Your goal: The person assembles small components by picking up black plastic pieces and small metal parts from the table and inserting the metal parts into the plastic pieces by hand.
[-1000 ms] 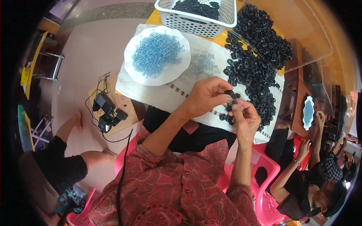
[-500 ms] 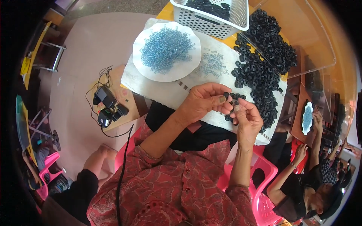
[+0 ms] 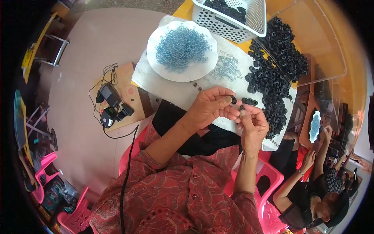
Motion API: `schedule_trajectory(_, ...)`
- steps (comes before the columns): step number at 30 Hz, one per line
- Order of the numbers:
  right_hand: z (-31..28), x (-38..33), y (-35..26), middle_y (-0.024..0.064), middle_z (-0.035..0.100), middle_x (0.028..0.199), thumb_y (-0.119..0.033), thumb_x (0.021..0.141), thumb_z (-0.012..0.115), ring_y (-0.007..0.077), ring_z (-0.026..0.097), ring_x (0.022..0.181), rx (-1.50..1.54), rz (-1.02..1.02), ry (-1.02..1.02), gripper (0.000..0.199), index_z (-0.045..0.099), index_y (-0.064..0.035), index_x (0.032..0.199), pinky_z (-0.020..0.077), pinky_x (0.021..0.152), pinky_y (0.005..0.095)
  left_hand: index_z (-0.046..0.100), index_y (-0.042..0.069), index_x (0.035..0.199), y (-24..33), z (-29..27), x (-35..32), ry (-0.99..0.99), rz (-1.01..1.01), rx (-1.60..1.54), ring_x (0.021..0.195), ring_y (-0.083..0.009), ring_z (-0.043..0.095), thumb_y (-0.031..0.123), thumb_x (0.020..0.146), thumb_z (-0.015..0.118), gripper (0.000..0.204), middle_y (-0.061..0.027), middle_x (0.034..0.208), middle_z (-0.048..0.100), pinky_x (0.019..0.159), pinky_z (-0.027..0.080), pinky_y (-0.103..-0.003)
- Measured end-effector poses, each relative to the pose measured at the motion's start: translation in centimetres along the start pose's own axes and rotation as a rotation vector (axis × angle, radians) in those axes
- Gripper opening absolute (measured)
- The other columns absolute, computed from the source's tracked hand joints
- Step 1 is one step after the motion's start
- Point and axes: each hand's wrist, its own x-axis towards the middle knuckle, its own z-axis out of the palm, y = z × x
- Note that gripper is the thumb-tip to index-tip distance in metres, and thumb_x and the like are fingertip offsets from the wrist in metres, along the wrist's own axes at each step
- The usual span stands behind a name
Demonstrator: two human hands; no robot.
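Observation:
Between the thumb and fingers of my left hand (image 3: pixel 212 106) is a small black plastic part (image 3: pixel 233 100). My right hand (image 3: pixel 254 125) is pinched close beside it, with a tiny dark piece (image 3: pixel 242 107) at its fingertips, too small to name. Both hands are over the near edge of a white cloth (image 3: pixel 156 85). Just beyond them lie a few loose black parts (image 3: pixel 249 101), and a large pile of similar parts (image 3: pixel 274 82) spreads to the right. A white wavy-rimmed plate (image 3: pixel 175 77) at the far left holds many small bluish metal springs (image 3: pixel 181 48).
More springs (image 3: pixel 226 68) lie on the cloth beside the plate. A white perforated basket (image 3: pixel 220 26) with black parts stands at the back, near a clear plastic sheet (image 3: pixel 331 74). Black adapters with cables (image 3: pixel 111 97) lie at left. A co-worker (image 3: pixel 307 199) sits at right.
The view has shifted slightly, so the plate and basket appear further right. The black part in my left hand has turned a little. A bare leg at lower left is gone from view.

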Motion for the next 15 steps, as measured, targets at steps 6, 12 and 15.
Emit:
schedule_trajectory(6, 0.4, -0.1, 0.2, 0.0047, 0.065, 0.078, 0.000, 0.086, 0.062, 0.0063, 0.058, 0.062, 0.027, 0.005, -0.027, 0.012, 0.061, 0.0004, 0.099, 0.0405, 0.050, 0.0173, 0.055, 0.001, 0.115, 0.6, -0.2, -0.4, 0.020, 0.036, 0.020, 0.084, -0.0228, 0.069, 0.008, 0.094, 0.054, 0.022, -0.0176, 0.104, 0.065, 0.073, 0.059, -0.036)
schedule_trajectory(12, 1.0, 0.2, -0.3, 0.0058, 0.066, 0.079, 0.000, 0.087, 0.061, 0.0070, 0.058, 0.062, 0.062, 0.038, -0.006, 0.011, 0.061, 0.0007, 0.098, 0.0407, 0.050, 0.0176, 0.055, 0.000, 0.114, 1.3, -0.7, -0.6, 0.079, 0.114, 0.111, 0.083, -0.0223, 0.069, 0.007, 0.094, 0.053, 0.021, -0.0176, 0.103, 0.065, 0.072, 0.058, -0.033)
schedule_trajectory(15, 1.3, 0.8, -0.4, 0.0040, 0.064, 0.077, -0.003, 0.088, 0.059, 0.0062, 0.057, 0.061, 0.032, 0.026, -0.011, 0.011, 0.061, -0.0001, 0.099, 0.0403, 0.050, 0.0177, 0.056, 0.000, 0.115, 1.5, -0.7, -0.8, 0.101, 0.120, 0.123, 0.079, -0.0211, 0.068, 0.007, 0.094, 0.052, 0.022, -0.0175, 0.102, 0.066, 0.069, 0.057, -0.032)
